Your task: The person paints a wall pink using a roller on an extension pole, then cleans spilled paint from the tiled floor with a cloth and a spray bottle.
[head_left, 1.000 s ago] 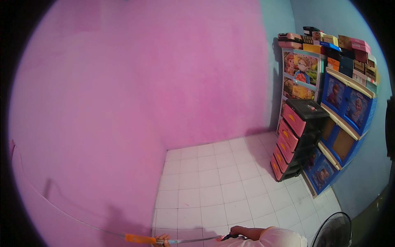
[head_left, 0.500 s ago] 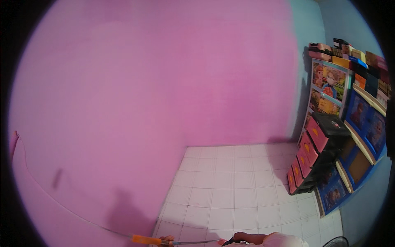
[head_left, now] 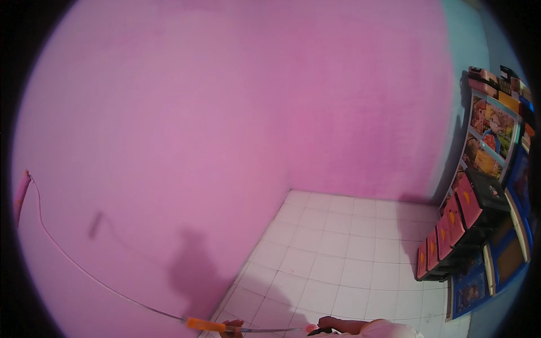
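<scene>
A long-handled paint roller with an orange grip stretches across the bottom of the view. From the grip its thin wire curves up to the pink-coated roller head, which is against the pink wall at the far left. My left hand is closed around the handle just right of the orange grip. Further right, near the pole's pinkish end, my right hand is closed with something black beneath it. The lower edge cuts off part of both hands.
White floor tiles meet the painted walls at a corner. On the right stand a pink-and-black drawer unit, a picture-covered cabinet and blue-framed panels. Boxes are stacked on top. Bluish wall borders the pink.
The view has swung left, so the corner and furniture sit further right. The roller head appears slightly higher on the left wall. Both hands keep their hold.
</scene>
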The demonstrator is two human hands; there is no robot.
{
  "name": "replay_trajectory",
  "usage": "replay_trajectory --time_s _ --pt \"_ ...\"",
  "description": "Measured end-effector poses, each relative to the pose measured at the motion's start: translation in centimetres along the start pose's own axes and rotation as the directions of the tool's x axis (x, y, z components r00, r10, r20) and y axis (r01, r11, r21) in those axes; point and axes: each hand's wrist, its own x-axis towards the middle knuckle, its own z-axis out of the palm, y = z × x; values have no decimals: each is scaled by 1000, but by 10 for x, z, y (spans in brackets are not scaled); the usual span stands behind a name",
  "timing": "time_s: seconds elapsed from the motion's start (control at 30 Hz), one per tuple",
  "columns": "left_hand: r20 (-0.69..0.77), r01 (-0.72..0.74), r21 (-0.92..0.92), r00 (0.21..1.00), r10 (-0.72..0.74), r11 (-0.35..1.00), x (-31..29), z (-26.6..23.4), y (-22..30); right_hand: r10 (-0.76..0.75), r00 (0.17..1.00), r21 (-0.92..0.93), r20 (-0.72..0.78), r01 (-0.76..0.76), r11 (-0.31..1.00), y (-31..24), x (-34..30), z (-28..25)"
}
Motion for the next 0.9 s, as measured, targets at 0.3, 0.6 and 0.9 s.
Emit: replay_trajectory --time_s 0.3,0.6,0.9 --pt "-10 51 48 999 -51 998 -5 4 8 16 998 4 -60 -16 1000 -63 -54 -61" --pt "-20 61 108 998 -59 992 -20 -9 -1 27 999 72 -45 -23 997 -97 -78 -75" --pt "-95 115 -69 988 -121 991 -30 -12 -9 80 985 134 -153 -60 989 -91 -57 -50"
